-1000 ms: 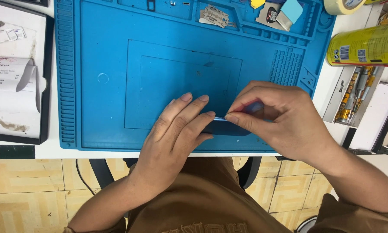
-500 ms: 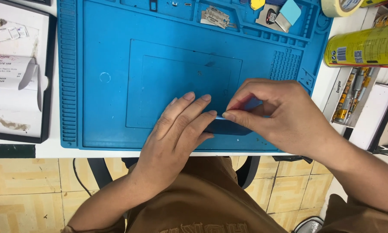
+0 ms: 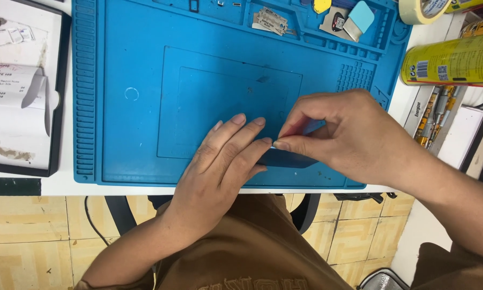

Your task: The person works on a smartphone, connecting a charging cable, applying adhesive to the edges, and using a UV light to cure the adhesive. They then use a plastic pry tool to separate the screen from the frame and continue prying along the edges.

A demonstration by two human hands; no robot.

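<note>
We judge the work to be in its middle part: our left hand lies flat, fingers stretched and together, pressing down on a dark flat device that rests on the blue work mat, near its front edge. Our right hand is closed in a pinch on a thin blue pry tool, with its tip meeting the device just beside the left fingertips. Whether the edge is already opened we cannot tell, because both hands cover most of it. The device appears thin, dark and smooth, and only a small strip shows under the right hand. Far beyond the right hand lie a yellow can and a tape roll.
</note>
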